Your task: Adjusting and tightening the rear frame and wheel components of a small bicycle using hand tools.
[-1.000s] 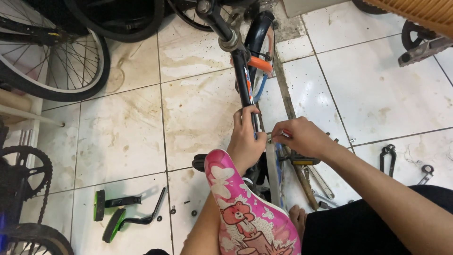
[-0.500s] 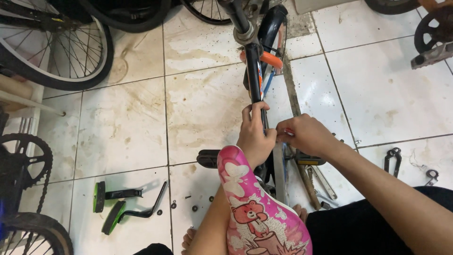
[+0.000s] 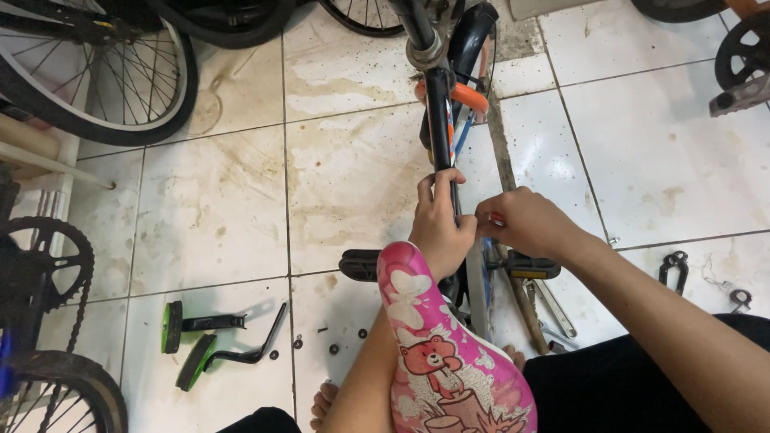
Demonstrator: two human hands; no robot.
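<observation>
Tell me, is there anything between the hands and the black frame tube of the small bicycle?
Nothing visible: the left hand already grips the black frame tube, and the right hand is right beside it.

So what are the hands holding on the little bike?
The left hand wraps the bike's black frame tube. The right hand pinches something small beside it, too hidden to tell.

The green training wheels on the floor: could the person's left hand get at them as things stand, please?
Probably yes. The left hand grips the bike frame, but only bare tile lies between it and the green training wheels, so letting go and reaching down-left looks unobstructed.
</observation>
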